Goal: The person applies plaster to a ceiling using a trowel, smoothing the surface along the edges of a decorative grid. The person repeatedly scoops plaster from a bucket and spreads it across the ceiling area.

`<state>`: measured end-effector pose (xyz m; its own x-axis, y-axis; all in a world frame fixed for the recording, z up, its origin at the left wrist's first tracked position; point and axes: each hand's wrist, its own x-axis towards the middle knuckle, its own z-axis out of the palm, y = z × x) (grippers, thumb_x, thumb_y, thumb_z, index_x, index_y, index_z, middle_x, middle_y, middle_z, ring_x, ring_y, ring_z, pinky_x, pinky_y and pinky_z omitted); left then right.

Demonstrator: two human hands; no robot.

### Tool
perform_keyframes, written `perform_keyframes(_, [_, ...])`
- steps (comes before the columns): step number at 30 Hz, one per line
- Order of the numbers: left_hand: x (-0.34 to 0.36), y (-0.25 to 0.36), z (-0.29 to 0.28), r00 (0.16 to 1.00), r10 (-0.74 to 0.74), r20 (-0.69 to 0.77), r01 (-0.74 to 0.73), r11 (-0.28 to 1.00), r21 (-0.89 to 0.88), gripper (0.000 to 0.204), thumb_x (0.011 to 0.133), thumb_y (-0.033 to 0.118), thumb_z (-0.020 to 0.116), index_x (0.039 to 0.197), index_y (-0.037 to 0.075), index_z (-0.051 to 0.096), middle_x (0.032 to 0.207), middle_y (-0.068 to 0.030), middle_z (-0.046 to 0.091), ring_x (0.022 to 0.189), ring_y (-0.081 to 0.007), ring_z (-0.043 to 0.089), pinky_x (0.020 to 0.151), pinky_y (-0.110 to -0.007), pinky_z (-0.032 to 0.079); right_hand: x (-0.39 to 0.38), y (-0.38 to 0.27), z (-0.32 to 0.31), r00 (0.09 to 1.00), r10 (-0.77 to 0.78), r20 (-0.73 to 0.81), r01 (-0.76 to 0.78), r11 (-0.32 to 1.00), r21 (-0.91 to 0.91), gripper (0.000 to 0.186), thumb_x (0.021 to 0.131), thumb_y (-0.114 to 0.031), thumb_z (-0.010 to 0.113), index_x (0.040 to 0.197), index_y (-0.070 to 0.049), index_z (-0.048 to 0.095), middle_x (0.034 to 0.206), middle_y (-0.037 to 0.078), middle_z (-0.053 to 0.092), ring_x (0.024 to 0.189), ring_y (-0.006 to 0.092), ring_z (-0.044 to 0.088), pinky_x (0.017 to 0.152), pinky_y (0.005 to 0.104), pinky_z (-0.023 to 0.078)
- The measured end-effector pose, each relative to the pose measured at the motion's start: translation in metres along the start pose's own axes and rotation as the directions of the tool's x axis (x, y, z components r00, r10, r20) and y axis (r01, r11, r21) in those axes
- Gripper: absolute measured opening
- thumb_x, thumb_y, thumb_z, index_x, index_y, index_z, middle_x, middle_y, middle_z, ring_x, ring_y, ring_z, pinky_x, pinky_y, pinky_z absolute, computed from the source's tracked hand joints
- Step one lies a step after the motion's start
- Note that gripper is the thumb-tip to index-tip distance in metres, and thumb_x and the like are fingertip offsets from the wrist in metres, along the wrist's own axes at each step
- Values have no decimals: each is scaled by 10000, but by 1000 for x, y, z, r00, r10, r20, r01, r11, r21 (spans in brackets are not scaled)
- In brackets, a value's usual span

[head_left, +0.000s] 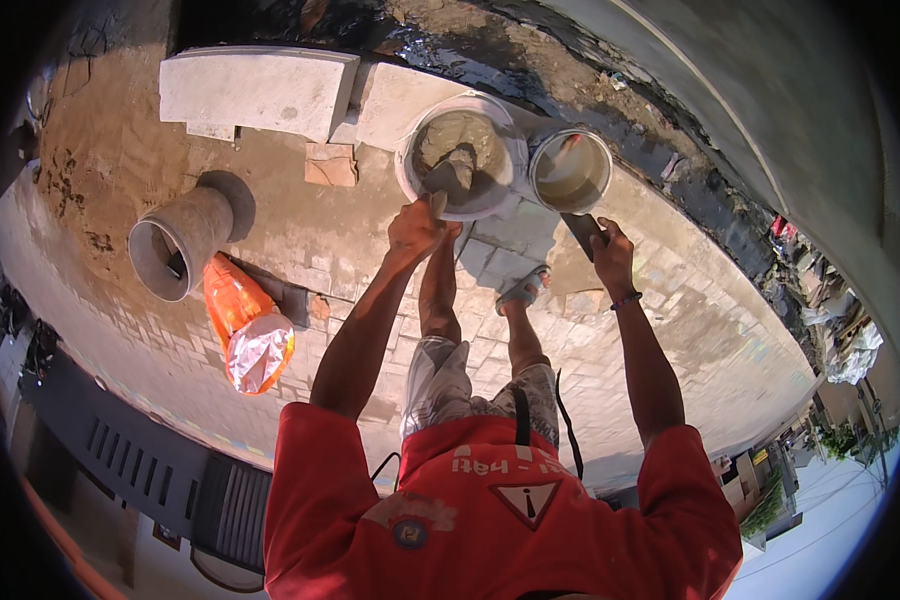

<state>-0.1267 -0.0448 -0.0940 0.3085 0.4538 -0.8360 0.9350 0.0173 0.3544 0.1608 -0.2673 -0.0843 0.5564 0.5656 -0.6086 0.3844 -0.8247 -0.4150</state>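
Observation:
My left hand (417,226) is closed around the handle of a trowel (452,174). The trowel's grey blade reaches over wet mortar (462,136) in a wide pale bucket (516,166); I cannot tell how deep it goes. In my right hand (614,250) is a dark, flat, blade-like tool (579,232), its far end just below the rim of a smaller bucket (541,198). That smaller bucket holds murky water (573,172) and stands beside the mortar bucket, to its right.
A long concrete block (255,92) lies at the far left, with a brick piece (330,165) near it. Further left are a tipped cylindrical container (182,243) and an orange bag (240,300). Beyond the buckets runs a dark wet ditch (440,55); a grey wall (770,120) rises at right.

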Motion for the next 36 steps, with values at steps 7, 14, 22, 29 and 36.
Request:
perform_keyframes(7, [9, 6, 41, 992, 4, -128, 40, 937, 347, 646, 804, 185, 636, 1409, 130, 418, 1270, -189, 536, 1091, -435, 567, 890, -491, 486, 20, 36, 20, 999, 44, 2, -43, 953, 301, 337, 853, -69, 613, 1184, -3, 611, 931, 194, 686, 791, 291, 676, 734, 367, 526])
perform_keyframes(14, [-40, -34, 41, 963, 88, -254, -19, 964, 264, 680, 804, 229, 650, 1433, 133, 411, 1310, -144, 519, 1148, -380, 501, 988, -505, 373, 127, 18, 58, 942, -336, -3, 318, 893, -318, 238, 816, -90, 592, 1023, -1, 670, 924, 230, 678, 875, 411, 659, 777, 441, 529])
perform_keyframes(22, [-101, -159, 41, 963, -225, -147, 252, 946, 206, 648, 791, 294, 650, 1394, 124, 483, 1220, -145, 644, 1128, -339, 605, 1011, -557, 361, 181, 28, 135, 974, -122, 192, 202, 849, -488, 277, 877, -168, 540, 1070, -25, 679, 1000, 178, 705, 966, 322, 690, 789, 445, 565])
perform_keyframes(29, [-112, -149, 16, 954, -265, -142, 282, 952, 117, 544, 714, 280, 723, 1212, 77, 646, 1131, -201, 676, 1097, -352, 633, 952, -432, 498, 73, 32, -5, 981, 115, 159, -180, 851, 494, 341, 806, -117, 694, 1144, -71, 700, 900, 118, 704, 687, 184, 660, 625, 312, 546])
perform_keyframes(36, [-52, 39, -70, 806, 580, -114, -555, 809, 191, 249, 880, 292, 655, 747, 96, 734, 604, -185, 628, 656, -363, 675, 603, -426, 505, -145, 112, -200, 841, 538, -63, -278, 528, 802, 299, 813, -45, 630, 1099, 19, 686, 974, 84, 682, 784, 176, 622, 608, 312, 525])
